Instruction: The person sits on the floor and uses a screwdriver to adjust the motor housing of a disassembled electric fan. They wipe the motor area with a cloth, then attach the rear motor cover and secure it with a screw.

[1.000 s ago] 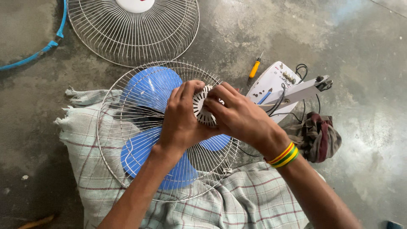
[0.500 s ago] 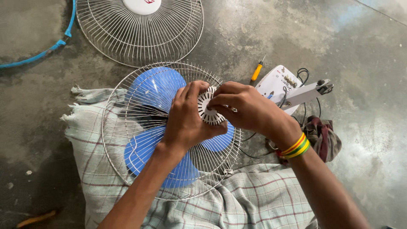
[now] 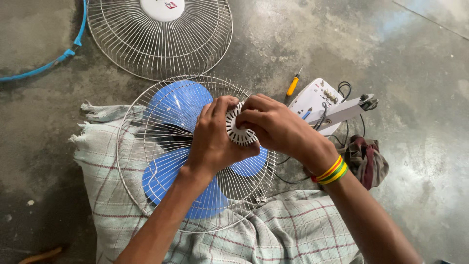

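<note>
- At the centre of the wire fan guard [image 3: 146, 161], over the blue blades [image 3: 176, 105], both hands grip a white ribbed hub cap [image 3: 238, 133].
- Left hand [image 3: 215, 139] closes on its left side, right hand [image 3: 273, 124] on its right.
- Nearby on the floor: a second guard [image 3: 161, 36], a yellow screwdriver [image 3: 292, 86].

I noted a detached wire grille [image 3: 161, 39] on the concrete floor [image 3: 415, 98], a blue hose [image 3: 53, 61] at left, a yellow-handled screwdriver [image 3: 292, 86], and a crumpled dark rag [image 3: 369, 159].
</note>
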